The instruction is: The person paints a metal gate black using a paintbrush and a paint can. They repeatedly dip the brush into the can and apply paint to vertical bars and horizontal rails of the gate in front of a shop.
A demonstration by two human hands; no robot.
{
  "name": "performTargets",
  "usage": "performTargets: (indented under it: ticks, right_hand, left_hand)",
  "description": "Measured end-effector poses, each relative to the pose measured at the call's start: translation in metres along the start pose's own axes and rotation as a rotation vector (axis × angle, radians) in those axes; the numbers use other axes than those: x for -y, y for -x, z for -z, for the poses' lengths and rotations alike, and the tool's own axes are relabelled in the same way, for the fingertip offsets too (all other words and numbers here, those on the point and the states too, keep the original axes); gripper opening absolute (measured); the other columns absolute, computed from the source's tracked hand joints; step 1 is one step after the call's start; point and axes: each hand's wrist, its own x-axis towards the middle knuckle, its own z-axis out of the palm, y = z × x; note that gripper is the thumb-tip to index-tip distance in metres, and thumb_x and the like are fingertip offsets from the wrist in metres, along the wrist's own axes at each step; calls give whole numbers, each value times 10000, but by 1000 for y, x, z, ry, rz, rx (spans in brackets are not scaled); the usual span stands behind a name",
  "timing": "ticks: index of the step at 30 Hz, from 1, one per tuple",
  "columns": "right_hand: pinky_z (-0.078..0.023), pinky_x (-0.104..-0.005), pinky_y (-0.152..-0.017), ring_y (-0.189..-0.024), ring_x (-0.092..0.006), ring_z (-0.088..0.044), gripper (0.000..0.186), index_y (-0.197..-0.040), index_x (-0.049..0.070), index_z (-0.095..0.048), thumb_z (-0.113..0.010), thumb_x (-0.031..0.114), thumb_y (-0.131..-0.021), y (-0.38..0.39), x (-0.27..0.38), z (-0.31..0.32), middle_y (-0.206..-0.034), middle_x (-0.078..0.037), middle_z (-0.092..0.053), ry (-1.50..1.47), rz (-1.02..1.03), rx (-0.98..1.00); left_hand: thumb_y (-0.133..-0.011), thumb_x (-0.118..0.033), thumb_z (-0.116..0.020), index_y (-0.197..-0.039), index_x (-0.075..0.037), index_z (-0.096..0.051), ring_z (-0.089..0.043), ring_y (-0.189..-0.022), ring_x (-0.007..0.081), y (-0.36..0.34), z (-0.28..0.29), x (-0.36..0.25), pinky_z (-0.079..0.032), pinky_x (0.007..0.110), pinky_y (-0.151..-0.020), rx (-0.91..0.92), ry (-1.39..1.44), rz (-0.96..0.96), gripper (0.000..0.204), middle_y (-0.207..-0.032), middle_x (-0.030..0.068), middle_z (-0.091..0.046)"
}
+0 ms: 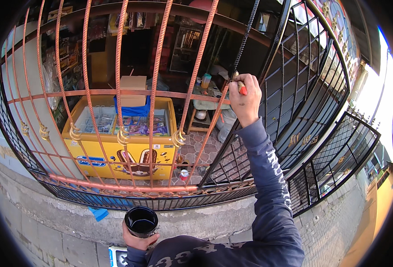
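My right hand (245, 98), raised at the upper middle right, is closed around a paintbrush (242, 89) with a red tip on its handle; its dark head is at a vertical ribbed bar (245, 35), which is black above the hand and reddish below. My left hand (136, 240), low in the view, grips a black cup (140, 221) of glossy black liquid. Reddish bars with gold ornaments (177, 139) fill the left and middle of the grille, while its right section (294, 58) is black.
Behind the bars stand a yellow ice-cream freezer (105, 155), a cardboard box (133, 83), a small cluttered table (201, 104) and a red-and-white can (184, 175). A concrete ledge (85, 217) runs along the grille's foot, with blue sheeting (99, 213). A black gate (330, 164) and pavement (321, 227) lie right.
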Motion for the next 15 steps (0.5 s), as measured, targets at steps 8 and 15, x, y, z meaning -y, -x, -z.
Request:
performTargets:
  ticks: [8, 15]
  right_hand:
    - [-533, -416, -740, -808, -328, -658, 98, -928, 9, -643, -664, 23, -833, 26, 3, -4, -889, -151, -650, -22, -65, 23]
    - [-531, -428, -734, -796, -348, -645, 108, -934, 8, -636, -657, 12, -828, 36, 4, -6, -905, -158, -649, -7, -25, 13]
  left_hand:
    - [-451, -170, -1041, -1417, -7, -446, -657, -1160, 271, 1, 3, 3, -554, 398, -989, -9, -37, -32, 1147, -1261, 148, -639]
    - [-447, -142, -1038, -1426, -5, -446, -654, -1166, 272, 0, 7, -2, -550, 399, -995, -10, 20, 51, 1152, -1285, 153, -633]
